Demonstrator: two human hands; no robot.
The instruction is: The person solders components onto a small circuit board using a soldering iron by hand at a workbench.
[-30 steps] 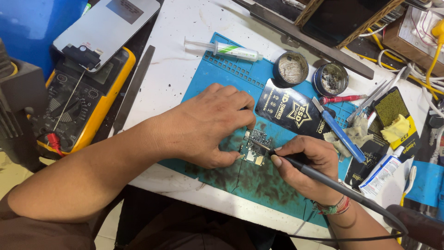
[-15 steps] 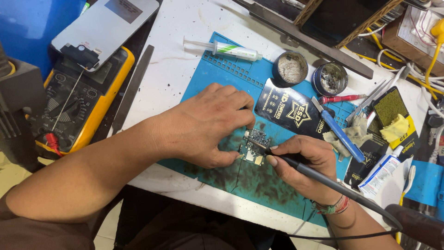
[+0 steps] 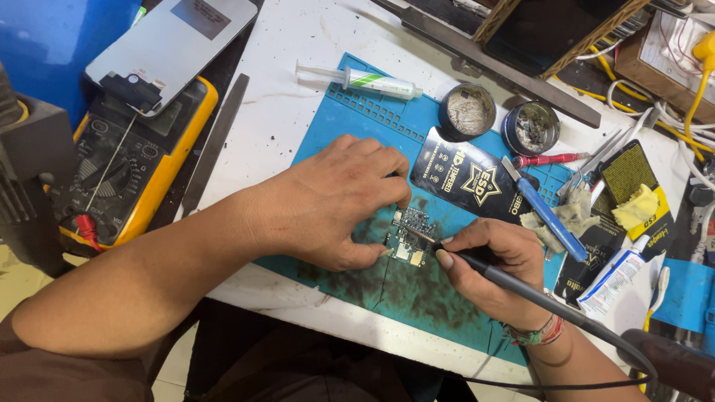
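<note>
My white worktable (image 3: pixel 298 67) carries a blue, soot-stained silicone repair mat (image 3: pixel 417 298); beside the mat lie a clear syringe with a green label (image 3: pixel 372 80), a flat grey metal strip (image 3: pixel 212 145) and a yellow-cased multimeter (image 3: pixel 126 175) at my left edge.

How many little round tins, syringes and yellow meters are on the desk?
Small round metal tins: 2, one beside the other
Clear plastic syringes with green label: 1
Yellow-cased multimeters: 1
Total: 4
</note>
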